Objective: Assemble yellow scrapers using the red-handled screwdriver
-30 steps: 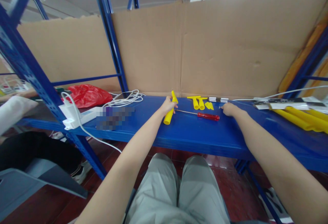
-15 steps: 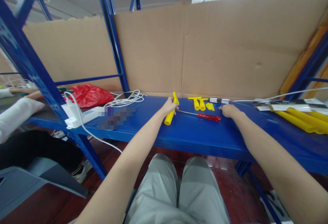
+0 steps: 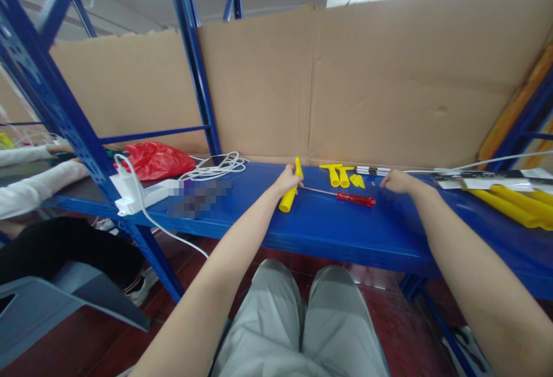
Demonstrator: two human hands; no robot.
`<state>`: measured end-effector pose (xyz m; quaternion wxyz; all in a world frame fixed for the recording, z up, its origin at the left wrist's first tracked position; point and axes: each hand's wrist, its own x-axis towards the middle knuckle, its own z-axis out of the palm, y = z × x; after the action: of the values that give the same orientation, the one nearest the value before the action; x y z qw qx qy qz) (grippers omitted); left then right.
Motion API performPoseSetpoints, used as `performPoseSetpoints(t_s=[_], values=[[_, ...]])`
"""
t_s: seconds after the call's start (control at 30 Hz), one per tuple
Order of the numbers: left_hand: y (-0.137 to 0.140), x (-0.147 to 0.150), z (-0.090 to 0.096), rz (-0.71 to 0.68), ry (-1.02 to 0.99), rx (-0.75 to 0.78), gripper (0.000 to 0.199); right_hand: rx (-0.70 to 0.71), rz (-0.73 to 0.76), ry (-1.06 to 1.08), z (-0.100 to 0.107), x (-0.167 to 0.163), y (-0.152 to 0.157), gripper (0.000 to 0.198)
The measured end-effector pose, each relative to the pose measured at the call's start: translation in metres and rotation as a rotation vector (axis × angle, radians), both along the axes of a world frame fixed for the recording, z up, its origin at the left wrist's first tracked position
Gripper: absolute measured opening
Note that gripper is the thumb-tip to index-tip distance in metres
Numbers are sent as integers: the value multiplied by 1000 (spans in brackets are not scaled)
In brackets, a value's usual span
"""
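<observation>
My left hand (image 3: 288, 181) is wrapped round a yellow T-shaped plastic piece (image 3: 287, 201), its tube end pointing toward me. To its right lies a screwdriver (image 3: 355, 199) with a red handle, its shaft tip close to my left fingers. My right hand (image 3: 396, 182) rests low over the blue shelf with its fingers curled together; what they hold, if anything, is hidden. Just left of it is a tiny pale speck (image 3: 374, 182). Two more yellow T-shaped pieces (image 3: 339, 178) lie behind the screwdriver, beside small flat yellow pieces (image 3: 357, 180).
Black-and-white rods (image 3: 372, 170) lie near the cardboard wall (image 3: 389, 89). Long yellow tubes (image 3: 514, 207) are on the right. On the left are a white power strip (image 3: 149, 193), coiled white cable (image 3: 224, 165) and a red bag (image 3: 158, 160). A co-worker's sleeves (image 3: 43, 184) show beyond the post.
My right hand has shifted slightly right, away from the tiny speck. The left hand keeps its hold on the yellow piece. The whole view has moved a little.
</observation>
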<state>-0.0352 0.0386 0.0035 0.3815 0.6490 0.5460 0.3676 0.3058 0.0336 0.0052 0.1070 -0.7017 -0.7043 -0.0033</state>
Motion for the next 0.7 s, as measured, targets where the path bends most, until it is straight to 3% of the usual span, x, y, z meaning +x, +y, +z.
performPoseSetpoints(t_s=[0.13,0.27,0.4,0.5,0.6,0.7], values=[[6,-2,-4,43,44,22,48,-17,-82,76,16,-19,-13,27],[13,-6,-6,115,87,77,42,9,93,237,22,-46,-24,31],[20,-10,-7,165,169,169,29,-76,319,295,23,-67,-32,32],[23,-12,-7,196,200,204,30,-193,435,276,19,-79,-34,41],[22,-12,-7,238,217,214,37,-238,452,217,13,-89,-32,42],[19,-12,-5,249,223,210,41,-173,414,162,6,-95,-27,33]])
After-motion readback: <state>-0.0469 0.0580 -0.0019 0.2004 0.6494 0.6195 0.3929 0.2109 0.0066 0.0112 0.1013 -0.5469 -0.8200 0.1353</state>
